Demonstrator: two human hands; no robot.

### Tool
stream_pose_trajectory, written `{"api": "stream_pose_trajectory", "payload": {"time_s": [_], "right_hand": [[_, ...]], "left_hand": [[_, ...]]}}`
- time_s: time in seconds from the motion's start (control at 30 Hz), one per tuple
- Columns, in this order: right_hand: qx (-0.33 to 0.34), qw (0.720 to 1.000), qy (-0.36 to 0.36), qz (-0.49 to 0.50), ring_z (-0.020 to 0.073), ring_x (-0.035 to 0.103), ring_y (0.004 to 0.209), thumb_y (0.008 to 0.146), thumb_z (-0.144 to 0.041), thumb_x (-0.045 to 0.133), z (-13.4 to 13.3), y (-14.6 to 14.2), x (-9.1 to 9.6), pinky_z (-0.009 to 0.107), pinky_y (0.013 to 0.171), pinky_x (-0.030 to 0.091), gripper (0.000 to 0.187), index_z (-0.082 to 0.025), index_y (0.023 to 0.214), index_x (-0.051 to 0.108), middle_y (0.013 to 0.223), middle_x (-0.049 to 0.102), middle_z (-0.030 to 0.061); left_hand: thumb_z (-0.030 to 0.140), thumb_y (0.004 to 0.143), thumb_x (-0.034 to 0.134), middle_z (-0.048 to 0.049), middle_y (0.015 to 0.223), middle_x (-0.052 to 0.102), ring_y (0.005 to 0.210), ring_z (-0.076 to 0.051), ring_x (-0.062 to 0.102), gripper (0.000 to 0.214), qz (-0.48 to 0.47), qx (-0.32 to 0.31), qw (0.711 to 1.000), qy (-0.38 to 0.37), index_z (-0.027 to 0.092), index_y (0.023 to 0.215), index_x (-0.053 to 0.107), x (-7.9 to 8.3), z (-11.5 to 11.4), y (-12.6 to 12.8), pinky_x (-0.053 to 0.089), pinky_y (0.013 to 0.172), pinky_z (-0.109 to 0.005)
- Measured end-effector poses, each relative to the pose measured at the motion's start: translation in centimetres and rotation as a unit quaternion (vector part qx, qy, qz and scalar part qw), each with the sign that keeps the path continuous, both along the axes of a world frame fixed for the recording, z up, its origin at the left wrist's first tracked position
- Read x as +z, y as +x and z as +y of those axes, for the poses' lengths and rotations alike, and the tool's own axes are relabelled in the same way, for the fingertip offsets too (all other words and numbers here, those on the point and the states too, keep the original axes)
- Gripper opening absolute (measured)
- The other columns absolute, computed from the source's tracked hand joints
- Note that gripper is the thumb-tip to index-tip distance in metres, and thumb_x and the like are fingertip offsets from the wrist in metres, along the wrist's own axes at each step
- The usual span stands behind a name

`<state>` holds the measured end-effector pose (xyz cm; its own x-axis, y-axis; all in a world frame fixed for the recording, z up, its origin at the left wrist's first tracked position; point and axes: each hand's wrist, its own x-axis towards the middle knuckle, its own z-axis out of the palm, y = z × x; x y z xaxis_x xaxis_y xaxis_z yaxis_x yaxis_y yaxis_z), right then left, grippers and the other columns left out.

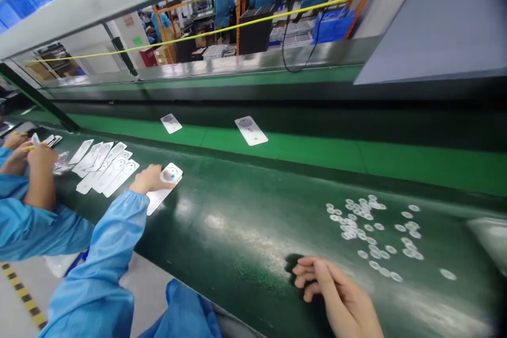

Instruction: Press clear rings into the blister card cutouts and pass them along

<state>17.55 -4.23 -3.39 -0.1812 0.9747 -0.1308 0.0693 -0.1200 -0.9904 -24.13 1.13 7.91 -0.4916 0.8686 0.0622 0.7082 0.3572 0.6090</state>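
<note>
My left hand grips a white flat panel with rounded corners, thumb over its face and fingers behind its edge. Near its top is a round grey area with a small blue spot; a second panel edge seems to show beneath. Left of that hand, several similar white panels lie fanned and overlapping on the bench. My right hand is over the front of the bench, fingers loosely bent and apart, nothing seen in them. Beyond it, many small clear rings or discs lie scattered on the green surface.
Two more white panels lie on the bright green strip behind the bench. At far left, a co-worker's hands handle small items. A clear plastic bag-like object sits at the right edge. A yellow cord crosses above.
</note>
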Motion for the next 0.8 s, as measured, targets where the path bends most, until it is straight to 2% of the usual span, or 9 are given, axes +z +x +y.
{"api": "stream_pose_trajectory", "payload": {"time_s": [0.1,0.2,0.27,0.37,0.43,0.5,0.57,0.67,0.8], "right_hand": [[0.024,0.999,0.011,-0.043,0.0214,0.066,0.056,0.089,-0.07,0.063,0.1,0.1,-0.1,0.029,0.047,0.059,0.053,-0.018,0.085,0.078,0.077,0.074,0.0128],[0.027,0.998,0.006,-0.053,0.0232,0.069,0.06,0.089,-0.071,0.061,0.5,0.2,-0.4,0.03,0.048,0.06,0.056,-0.018,0.085,0.078,0.079,0.076,0.0139],[0.036,0.998,0.003,-0.049,0.0253,0.071,0.067,0.09,-0.072,0.06,0.8,-0.5,-0.3,0.03,0.05,0.061,0.057,-0.018,0.086,0.079,0.083,0.077,0.0153],[0.072,0.997,0.007,-0.033,0.0277,0.075,0.084,0.092,-0.07,0.059,0.5,-2.8,0.4,0.033,0.064,0.064,0.056,-0.019,0.097,0.08,0.102,0.078,0.0169],[0.092,0.996,0.005,0.006,0.0289,0.074,0.101,0.092,-0.066,0.064,-0.1,-4.8,1.3,0.037,0.081,0.063,0.053,-0.021,0.116,0.076,0.119,0.075,0.0162],[0.104,0.993,-0.002,0.061,0.0277,0.072,0.104,0.092,-0.062,0.066,-0.8,-6.4,2.3,0.039,0.086,0.061,0.055,-0.022,0.13,0.068,0.122,0.074,0.0146],[0.109,0.991,0.0,0.079,0.0234,0.071,0.084,0.097,-0.06,0.06,-1.2,-7.1,2.8,0.033,0.072,0.058,0.048,-0.019,0.12,0.07,0.099,0.076,0.0109],[0.092,0.995,0.018,0.023,0.0156,0.054,0.059,0.104,-0.058,0.048,-1.7,-6.4,2.6,0.026,0.054,0.043,0.049,-0.016,0.089,0.068,0.068,0.063,0.0026],[0.068,0.997,0.015,-0.038,0.0142,0.051,0.058,0.105,-0.056,0.046,-2.3,-3.6,2.2,0.026,0.053,0.041,0.049,-0.015,0.083,0.065,0.066,0.059,0.001]], "left_hand": [[0.038,0.081,0.084,-0.0093,0.105,0.073,0.102,-0.028,0.069,0.034,0.023,0.043,0.999,-0.02,0.015,0.102,0.07,-1.2,-3.4,-1.8,0.054,0.094,-0.046],[0.031,0.064,0.093,-0.0113,0.102,0.076,0.107,-0.035,0.067,0.038,0.033,0.065,0.997,-0.005,0.018,0.092,0.071,-1.5,-3.8,-2.6,0.05,0.098,-0.047],[0.033,0.07,0.088,-0.0114,0.108,0.076,0.113,-0.036,0.065,0.03,0.031,0.062,0.997,0.025,0.019,0.091,0.071,-1.0,-3.3,-2.2,0.048,0.1,-0.044],[0.039,0.084,0.075,-0.0098,0.105,0.077,0.106,-0.03,0.07,0.025,0.007,0.018,0.998,0.061,0.018,0.095,0.068,-0.2,-3.0,1.4,0.052,0.093,-0.037],[0.044,0.087,0.073,-0.0091,0.102,0.078,0.096,-0.026,0.073,0.033,-0.093,-0.055,0.992,0.066,0.017,0.105,0.067,-0.7,-3.3,5.8,0.056,0.083,-0.034],[0.047,0.086,0.076,-0.0116,0.112,0.077,0.096,-0.026,0.074,0.046,-0.325,-0.141,0.934,0.049,0.017,0.119,0.064,-2.0,-3.9,10.9,0.058,0.08,-0.034],[0.045,0.084,0.08,-0.014,0.115,0.077,0.099,-0.028,0.075,0.049,-0.491,-0.168,0.855,0.016,0.016,0.121,0.065,-3.7,-4.5,15.6,0.059,0.082,-0.036],[0.037,0.079,0.086,-0.0174,0.119,0.077,0.111,-0.033,0.073,0.043,-0.614,-0.163,0.772,-0.029,0.012,0.112,0.072,-5.6,-4.3,20.5,0.058,0.09,-0.037],[0.026,0.07,0.089,-0.0178,0.118,0.077,0.105,-0.033,0.075,0.04,-0.698,-0.124,0.7,-0.084,0.012,0.105,0.074,-6.3,-2.7,23.2,0.061,0.081,-0.035]]}}
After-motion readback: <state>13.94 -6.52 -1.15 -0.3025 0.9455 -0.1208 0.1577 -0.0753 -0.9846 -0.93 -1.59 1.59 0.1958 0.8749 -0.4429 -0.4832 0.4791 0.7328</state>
